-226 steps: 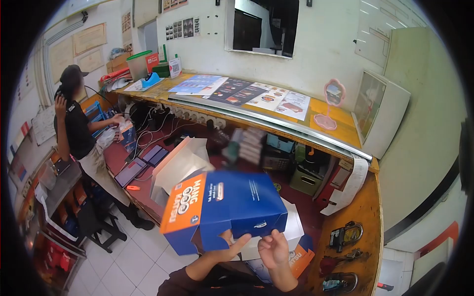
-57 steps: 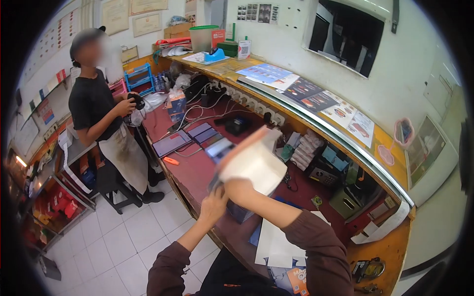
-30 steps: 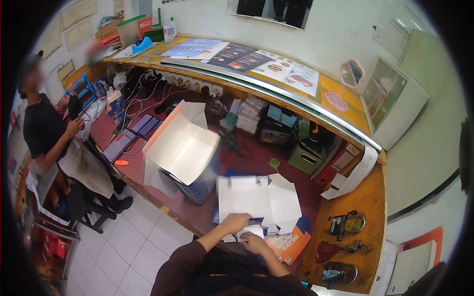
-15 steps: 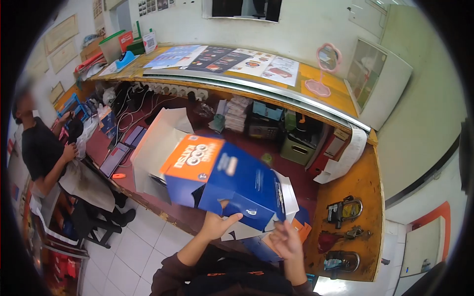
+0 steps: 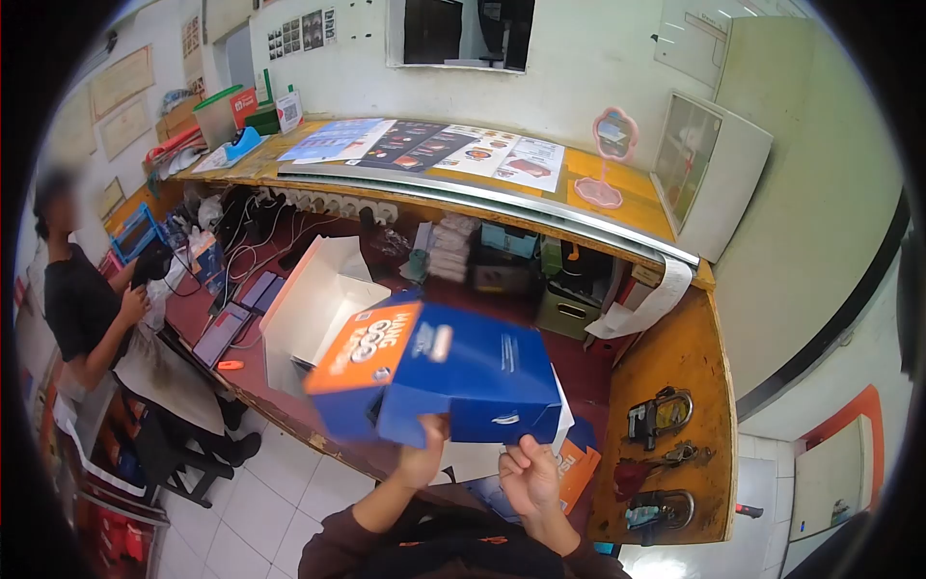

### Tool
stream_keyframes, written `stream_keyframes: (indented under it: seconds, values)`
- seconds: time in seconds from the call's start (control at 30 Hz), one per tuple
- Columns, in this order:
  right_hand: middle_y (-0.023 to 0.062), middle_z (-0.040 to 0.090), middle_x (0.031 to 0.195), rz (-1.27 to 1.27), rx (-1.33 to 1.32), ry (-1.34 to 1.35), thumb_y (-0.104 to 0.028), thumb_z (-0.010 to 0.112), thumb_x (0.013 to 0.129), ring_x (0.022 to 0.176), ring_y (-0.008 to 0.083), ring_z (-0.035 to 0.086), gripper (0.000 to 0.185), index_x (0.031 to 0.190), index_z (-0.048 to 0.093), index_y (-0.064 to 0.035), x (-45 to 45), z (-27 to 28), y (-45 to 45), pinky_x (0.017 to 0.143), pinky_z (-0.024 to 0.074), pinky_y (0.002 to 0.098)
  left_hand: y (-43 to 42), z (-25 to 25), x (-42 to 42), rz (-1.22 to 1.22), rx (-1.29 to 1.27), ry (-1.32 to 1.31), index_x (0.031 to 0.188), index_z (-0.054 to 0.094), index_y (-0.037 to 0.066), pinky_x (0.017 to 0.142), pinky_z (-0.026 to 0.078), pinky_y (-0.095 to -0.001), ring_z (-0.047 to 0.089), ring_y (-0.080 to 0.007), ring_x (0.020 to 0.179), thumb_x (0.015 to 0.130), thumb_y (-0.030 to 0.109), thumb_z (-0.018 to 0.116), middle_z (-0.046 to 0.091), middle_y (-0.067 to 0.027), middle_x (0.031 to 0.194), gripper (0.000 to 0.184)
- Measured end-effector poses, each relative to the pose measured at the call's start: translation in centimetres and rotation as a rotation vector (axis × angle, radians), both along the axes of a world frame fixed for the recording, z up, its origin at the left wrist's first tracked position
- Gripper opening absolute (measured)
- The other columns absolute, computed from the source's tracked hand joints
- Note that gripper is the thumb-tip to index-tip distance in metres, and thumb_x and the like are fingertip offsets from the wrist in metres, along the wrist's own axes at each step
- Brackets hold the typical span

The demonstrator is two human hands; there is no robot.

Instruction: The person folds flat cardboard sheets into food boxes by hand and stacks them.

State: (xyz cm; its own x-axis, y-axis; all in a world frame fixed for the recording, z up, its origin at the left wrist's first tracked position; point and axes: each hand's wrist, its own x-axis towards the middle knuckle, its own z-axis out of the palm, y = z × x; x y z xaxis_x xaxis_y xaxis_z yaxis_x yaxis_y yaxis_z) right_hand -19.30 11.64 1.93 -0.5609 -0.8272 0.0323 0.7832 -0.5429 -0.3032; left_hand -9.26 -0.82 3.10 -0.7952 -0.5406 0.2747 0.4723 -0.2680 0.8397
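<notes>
A blue and orange cardboard box [image 5: 482, 372] is held up over the maroon desk, orange end to the left, a blue flap hanging on the near side. My left hand [image 5: 422, 461] grips that flap from below, its fingers partly behind the cardboard. My right hand [image 5: 531, 473] pinches the bottom edge near the right corner, fingers curled. Behind the box's left end stands another carton [image 5: 307, 294], open, with its white inside showing. Flat blue and orange cardboard [image 5: 579, 473] lies beneath, to the right of my right hand.
A raised counter [image 5: 569, 203] with menu sheets and a pink mirror [image 5: 614, 135] runs across the back. Padlocks [image 5: 661, 415] lie on the wooden ledge at right. A co-worker [image 5: 82, 299] stands at left beside a dark stool [image 5: 174, 454]. Phones and cables are on the desk.
The box has turned so that its near side lies more level. My right hand, loosely curled near the right corner before, now pinches the bottom edge. The view has shifted slightly.
</notes>
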Motion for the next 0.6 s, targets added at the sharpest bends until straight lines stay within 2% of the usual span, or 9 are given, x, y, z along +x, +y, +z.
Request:
stream_keyframes:
  seconds: [0.03,0.07,0.17,0.23,0.33,0.43,0.5,0.53,0.6]
  values:
    - [-0.0005,0.056,0.084,0.003,0.0,0.003,-0.002,0.059,0.08,0.062,0.0071,0.045,0.019,0.097,0.056,-0.0079,0.2,0.9,-0.1,0.052,0.034,0.0184,-0.1,0.7,0.0,-0.108,0.379,0.332,0.128,0.031,-0.004,0.099,0.029,-0.0389,0.041,-0.0289,0.116,0.086,0.037,0.048,0.042,-0.016,0.125,0.061]
    - [0.0008,0.057,0.086,-0.093,0.1,0.184,0.0,0.06,0.078,0.066,0.0087,0.048,0.021,0.098,0.056,-0.0068,0.8,2.2,-0.3,0.057,0.0375,0.0197,-0.9,2.1,0.1,-0.193,0.471,0.264,0.13,0.032,0.004,0.101,0.026,-0.0427,0.036,-0.0279,0.121,0.08,0.053,0.048,0.038,-0.0143,0.131,0.072]
    - [0.0035,0.06,0.089,-0.316,0.193,0.385,0.006,0.06,0.074,0.077,0.0118,0.055,0.025,0.097,0.057,-0.0039,1.6,4.3,-1.0,0.069,0.0426,0.0235,-0.9,2.0,0.3,-0.274,0.627,0.437,0.131,0.032,0.01,0.101,0.026,-0.0452,0.034,-0.0279,0.123,0.073,0.061,0.051,0.038,-0.0125,0.132,0.079]
    - [0.0051,0.061,0.091,-0.444,0.182,0.408,0.011,0.06,0.072,0.084,0.0133,0.058,0.028,0.096,0.057,-0.0021,1.4,4.5,-1.2,0.077,0.0441,0.026,-0.6,2.9,0.1,-0.293,0.491,0.415,0.133,0.031,0.016,0.1,0.025,-0.048,0.031,-0.0261,0.125,0.066,0.068,0.053,0.033,-0.0088,0.136,0.088]
    - [0.009,0.057,0.105,-0.449,0.074,0.426,0.008,0.06,0.071,0.095,0.0206,0.056,0.039,0.108,0.05,-0.0016,0.0,2.9,-0.9,0.087,0.0426,0.0347,0.1,3.8,-0.5,-0.288,0.601,0.477,0.128,0.037,0.011,0.1,0.026,-0.044,0.037,-0.0262,0.12,0.075,0.056,0.05,0.041,-0.0087,0.13,0.071]
    - [0.0106,0.057,0.103,-0.639,0.157,0.476,0.006,0.061,0.071,0.097,0.021,0.055,0.04,0.108,0.05,-0.0008,0.0,2.5,-1.0,0.088,0.0418,0.0354,-1.2,0.5,-1.6,0.012,0.55,0.229,0.115,0.048,0.009,0.093,0.033,-0.0374,0.049,-0.021,0.104,0.081,0.038,0.054,0.052,-0.0104,0.113,0.045]
    - [0.0113,0.056,0.103,-0.7,0.132,0.539,0.006,0.062,0.07,0.097,0.0214,0.055,0.042,0.109,0.049,-0.0001,0.2,3.1,-0.6,0.089,0.0412,0.0357,-1.7,-1.2,-1.4,0.347,-0.122,-0.018,0.091,0.055,0.007,0.082,0.037,-0.0292,0.051,-0.0121,0.087,0.084,0.018,0.054,0.057,-0.0054,0.094,0.013]
    - [0.012,0.056,0.104,-0.766,0.106,0.596,0.006,0.062,0.07,0.098,0.0219,0.054,0.044,0.11,0.047,0.0007,0.3,3.2,-0.5,0.091,0.0405,0.036,-0.9,-1.0,-1.1,0.431,-0.331,-0.062,0.071,0.05,0.007,0.07,0.035,-0.0222,0.045,-0.0057,0.077,0.082,0.008,0.057,0.052,0.0013,0.079,0.014]
    - [0.0114,0.053,0.108,-0.765,0.105,0.551,0.008,0.064,0.069,0.1,0.0208,0.053,0.048,0.112,0.046,0.0007,2.0,2.3,-1.5,0.091,0.0402,0.0358,1.5,0.2,-1.9,0.427,-0.224,-0.027,0.069,0.049,0.008,0.068,0.035,-0.022,0.045,-0.0056,0.075,0.082,0.008,0.058,0.05,0.0028,0.077,0.016]
